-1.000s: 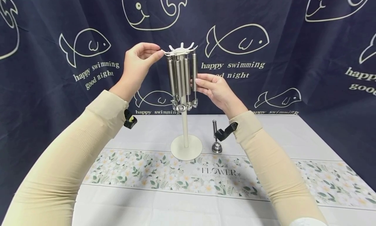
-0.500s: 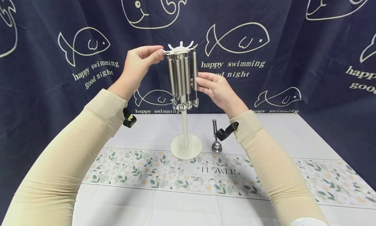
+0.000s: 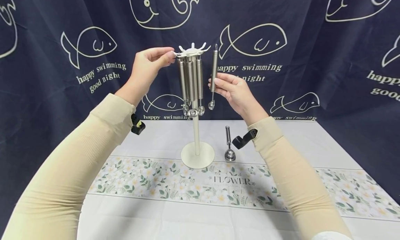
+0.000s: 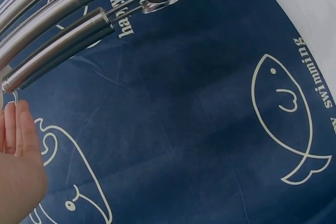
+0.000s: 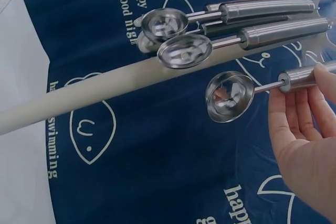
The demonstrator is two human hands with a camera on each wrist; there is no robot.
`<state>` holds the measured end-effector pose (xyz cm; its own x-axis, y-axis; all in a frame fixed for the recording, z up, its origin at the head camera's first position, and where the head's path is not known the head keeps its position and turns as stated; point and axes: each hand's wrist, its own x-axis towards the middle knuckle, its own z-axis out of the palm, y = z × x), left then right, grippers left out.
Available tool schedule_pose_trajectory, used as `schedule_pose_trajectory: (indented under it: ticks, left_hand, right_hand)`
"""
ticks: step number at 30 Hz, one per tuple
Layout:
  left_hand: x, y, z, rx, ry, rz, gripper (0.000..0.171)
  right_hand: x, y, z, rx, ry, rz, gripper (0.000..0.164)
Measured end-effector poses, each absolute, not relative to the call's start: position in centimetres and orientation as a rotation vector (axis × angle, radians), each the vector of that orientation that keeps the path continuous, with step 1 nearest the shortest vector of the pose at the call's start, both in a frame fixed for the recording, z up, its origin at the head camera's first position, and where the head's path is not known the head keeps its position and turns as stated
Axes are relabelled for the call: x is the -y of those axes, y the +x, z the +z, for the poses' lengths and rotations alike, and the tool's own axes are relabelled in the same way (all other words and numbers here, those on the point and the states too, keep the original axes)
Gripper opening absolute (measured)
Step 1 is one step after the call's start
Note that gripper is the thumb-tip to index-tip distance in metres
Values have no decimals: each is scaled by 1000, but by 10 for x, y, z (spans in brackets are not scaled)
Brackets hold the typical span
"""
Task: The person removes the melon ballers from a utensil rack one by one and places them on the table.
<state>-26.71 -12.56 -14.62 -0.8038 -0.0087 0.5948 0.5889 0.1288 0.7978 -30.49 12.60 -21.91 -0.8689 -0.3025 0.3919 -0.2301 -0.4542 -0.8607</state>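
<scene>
My right hand (image 3: 231, 89) pinches a steel melon baller (image 3: 214, 71) by its handle, upright with the small bowl down. It stands apart from the white rack (image 3: 197, 155), to the right of the hooks. At the top left of the rack, my left hand (image 3: 147, 68) pinches the tip of one hook between thumb and fingers. Several more steel melon ballers (image 3: 190, 82) hang from the hooks. The right wrist view shows the held melon baller's round bowl (image 5: 229, 97) near the hanging bowls and the rack's pole (image 5: 79, 95).
Another steel scoop (image 3: 230, 154) lies on the white table (image 3: 156, 219), right of the rack's round base. A flower-print strip (image 3: 140, 177) runs across the table. Behind hangs a dark blue curtain (image 3: 312, 84) with fish drawings.
My right hand has moved right with the melon baller, whose top has come away from the rack's right hook. My left hand stays at the left hook.
</scene>
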Motion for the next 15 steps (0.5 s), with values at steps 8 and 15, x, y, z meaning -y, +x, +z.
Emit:
schedule_pose_trajectory:
  ticks: [8, 15]
  left_hand:
    - [125, -268, -148, 1932, -559, -1738, 30]
    - [124, -268, -147, 1933, -543, -1684, 26]
  right_hand:
    - [-133, -310, -225, -1755, -663, -2482, 20]
    - [-138, -312, -229, -1796, -578, -2473, 24]
